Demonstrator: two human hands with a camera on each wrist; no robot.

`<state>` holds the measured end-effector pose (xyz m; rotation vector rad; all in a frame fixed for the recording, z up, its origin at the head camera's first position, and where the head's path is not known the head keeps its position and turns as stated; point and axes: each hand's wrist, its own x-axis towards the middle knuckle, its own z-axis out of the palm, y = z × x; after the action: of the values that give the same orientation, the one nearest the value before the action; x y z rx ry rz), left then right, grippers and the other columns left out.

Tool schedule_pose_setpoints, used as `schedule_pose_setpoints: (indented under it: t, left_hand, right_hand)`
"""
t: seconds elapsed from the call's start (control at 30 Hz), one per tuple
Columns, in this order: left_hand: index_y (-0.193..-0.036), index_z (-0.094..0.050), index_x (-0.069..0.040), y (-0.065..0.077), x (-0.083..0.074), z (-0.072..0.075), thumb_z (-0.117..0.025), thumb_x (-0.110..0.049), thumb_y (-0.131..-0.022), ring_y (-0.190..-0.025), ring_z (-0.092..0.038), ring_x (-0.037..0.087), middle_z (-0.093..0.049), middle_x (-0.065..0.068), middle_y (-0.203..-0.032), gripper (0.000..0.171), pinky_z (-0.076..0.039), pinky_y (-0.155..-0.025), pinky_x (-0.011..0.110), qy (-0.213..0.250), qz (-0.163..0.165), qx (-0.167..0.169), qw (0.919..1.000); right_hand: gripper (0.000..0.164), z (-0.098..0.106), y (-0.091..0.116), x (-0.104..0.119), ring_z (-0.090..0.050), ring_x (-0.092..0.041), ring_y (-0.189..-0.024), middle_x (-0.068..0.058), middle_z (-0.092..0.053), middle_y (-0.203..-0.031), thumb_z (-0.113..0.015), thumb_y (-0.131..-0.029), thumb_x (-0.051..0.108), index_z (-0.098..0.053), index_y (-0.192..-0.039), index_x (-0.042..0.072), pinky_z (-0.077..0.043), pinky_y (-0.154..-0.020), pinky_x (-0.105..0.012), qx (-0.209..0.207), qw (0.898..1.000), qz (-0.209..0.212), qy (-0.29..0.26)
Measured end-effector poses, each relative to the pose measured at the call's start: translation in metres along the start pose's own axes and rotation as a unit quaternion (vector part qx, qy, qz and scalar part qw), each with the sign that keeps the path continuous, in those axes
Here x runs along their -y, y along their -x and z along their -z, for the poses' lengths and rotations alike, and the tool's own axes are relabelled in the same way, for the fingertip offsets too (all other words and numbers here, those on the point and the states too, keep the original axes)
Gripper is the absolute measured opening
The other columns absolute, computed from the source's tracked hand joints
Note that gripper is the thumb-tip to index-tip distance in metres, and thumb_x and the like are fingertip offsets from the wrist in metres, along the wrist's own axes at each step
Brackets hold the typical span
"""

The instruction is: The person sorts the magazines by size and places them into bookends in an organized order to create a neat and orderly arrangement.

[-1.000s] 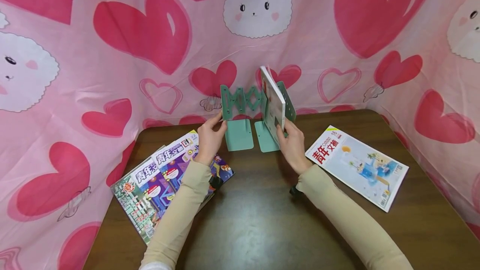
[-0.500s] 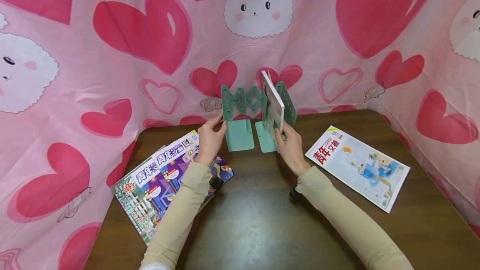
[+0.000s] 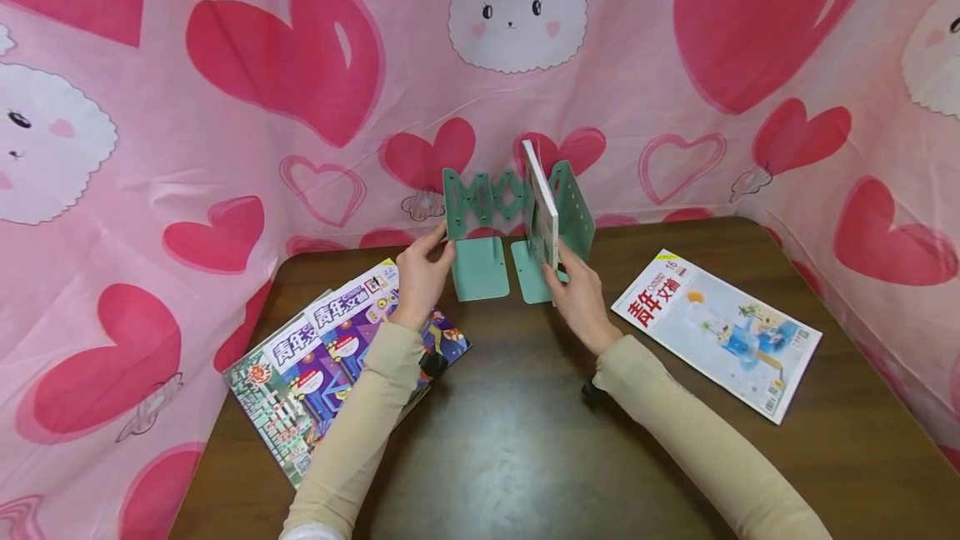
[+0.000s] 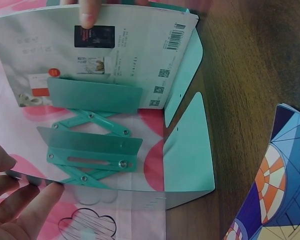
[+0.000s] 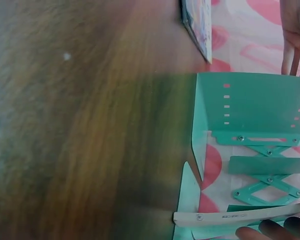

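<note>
A mint-green expandable bookend [image 3: 480, 269] with a scissor-link back stands at the back of the table. My left hand [image 3: 423, 273] pinches its left end plate by the edge, as the left wrist view also shows. In my right hand [image 3: 581, 290] I grip a thin magazine [image 3: 543, 198], which stands nearly upright within the bookend, just inside the right end plate. Its pale back cover [image 4: 115, 55] with a barcode faces the left plate. The right wrist view shows the spine [image 5: 235, 217], with my fingertips [image 5: 275, 230] beside it.
Several overlapping magazines [image 3: 337, 348] lie at the left, partly under my left forearm. Another magazine [image 3: 720, 332] with a beach cover lies flat at the right. A pink heart-patterned cloth [image 3: 615, 48] hangs behind the dark wooden table [image 3: 495, 440].
My right hand has shifted slightly left with the magazine, whose near edge has swung left so that it stands straighter, apart from the right plate. My left hand has stayed on the bookend.
</note>
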<state>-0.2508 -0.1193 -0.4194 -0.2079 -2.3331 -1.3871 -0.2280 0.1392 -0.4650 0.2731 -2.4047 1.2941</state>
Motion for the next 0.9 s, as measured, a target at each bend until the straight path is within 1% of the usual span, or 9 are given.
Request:
schedule_pose_setpoints:
  t: [0.07,0.17,0.27,0.37,0.47,0.57,0.67,0.77,0.9]
  left_hand:
    - [-0.141,-0.065,-0.011,0.000,0.000,0.000,-0.069,-0.015,-0.100,-0.117,-0.069,0.026,-0.072,0.014,-0.129,0.041,-0.058,-0.093,0.043,0.002,0.003,0.004,1.0000]
    - [-0.142,-0.065,-0.012,0.000,-0.001,0.001,-0.069,-0.016,-0.100,-0.117,-0.069,0.025,-0.072,0.013,-0.130,0.042,-0.058,-0.092,0.042,0.002,0.004,0.007,1.0000]
    - [-0.142,-0.065,-0.012,-0.001,-0.001,0.002,-0.069,-0.016,-0.100,-0.118,-0.069,0.025,-0.071,0.014,-0.131,0.042,-0.058,-0.093,0.042,0.003,0.002,0.007,1.0000]
    - [-0.141,-0.065,-0.009,-0.001,-0.002,0.002,-0.069,-0.014,-0.100,-0.118,-0.069,0.027,-0.071,0.014,-0.131,0.042,-0.058,-0.092,0.044,0.004,-0.001,0.004,1.0000]
    - [-0.140,-0.066,-0.006,-0.001,-0.003,0.002,-0.069,-0.012,-0.099,-0.119,-0.068,0.028,-0.072,0.015,-0.130,0.041,-0.058,-0.092,0.045,0.003,-0.005,0.000,1.0000]
    - [-0.139,-0.066,-0.006,-0.001,-0.003,0.002,-0.069,-0.012,-0.099,-0.119,-0.068,0.028,-0.072,0.014,-0.130,0.041,-0.057,-0.092,0.045,0.002,-0.005,-0.002,1.0000]
    - [-0.140,-0.066,-0.006,0.000,-0.002,0.002,-0.070,-0.012,-0.099,-0.119,-0.068,0.028,-0.072,0.014,-0.130,0.042,-0.057,-0.092,0.045,0.004,-0.003,-0.001,1.0000]
    - [-0.140,-0.065,-0.007,0.000,-0.002,0.002,-0.069,-0.014,-0.099,-0.119,-0.068,0.027,-0.071,0.014,-0.131,0.042,-0.057,-0.092,0.043,0.002,-0.001,0.000,1.0000]
    - [-0.142,-0.065,-0.011,0.001,-0.002,0.002,-0.069,-0.014,-0.100,-0.119,-0.068,0.025,-0.071,0.012,-0.132,0.042,-0.058,-0.087,0.040,0.000,0.004,0.005,1.0000]
  right_hand:
    - [0.056,0.000,0.001,-0.001,-0.064,-0.038,-0.124,-0.021,-0.063,-0.142,-0.067,-0.102,0.014,-0.051,-0.156,0.018,-0.055,-0.097,-0.056,0.008,1.000,0.000,0.001]
    - [0.056,0.002,0.002,-0.003,-0.066,-0.038,-0.121,-0.021,-0.064,-0.140,-0.068,-0.102,0.015,-0.051,-0.156,0.018,-0.060,-0.089,-0.053,0.015,1.000,-0.002,0.007]
    - [0.058,0.003,0.003,-0.004,-0.067,-0.039,-0.120,-0.022,-0.063,-0.140,-0.068,-0.101,0.016,-0.050,-0.157,0.018,-0.062,-0.083,-0.050,0.020,1.000,-0.005,0.012]
    - [0.060,0.006,0.003,-0.002,-0.066,-0.041,-0.121,-0.022,-0.063,-0.141,-0.069,-0.101,0.016,-0.049,-0.157,0.017,-0.061,-0.087,-0.052,0.021,1.000,-0.003,0.018]
    - [0.061,0.007,0.004,-0.001,-0.065,-0.043,-0.121,-0.022,-0.063,-0.140,-0.070,-0.100,0.018,-0.048,-0.157,0.017,-0.058,-0.091,-0.055,0.018,0.999,0.008,0.028]
    - [0.062,0.010,0.006,-0.001,-0.065,-0.042,-0.123,-0.021,-0.063,-0.141,-0.070,-0.100,0.020,-0.048,-0.158,0.017,-0.055,-0.095,-0.057,0.017,0.999,0.016,0.042]
    - [0.063,0.013,0.009,0.000,-0.064,-0.040,-0.125,-0.020,-0.061,-0.144,-0.071,-0.100,0.023,-0.046,-0.159,0.018,-0.052,-0.100,-0.058,0.021,0.998,0.014,0.053]
    - [0.064,0.019,0.013,0.001,-0.063,-0.040,-0.126,-0.021,-0.061,-0.144,-0.072,-0.099,0.023,-0.048,-0.157,0.013,-0.049,-0.104,-0.059,0.021,0.998,0.012,0.061]
    - [0.062,0.029,0.020,0.001,-0.063,-0.042,-0.124,-0.023,-0.062,-0.140,-0.075,-0.097,0.020,-0.051,-0.153,0.006,-0.049,-0.103,-0.059,0.019,0.998,0.018,0.064]
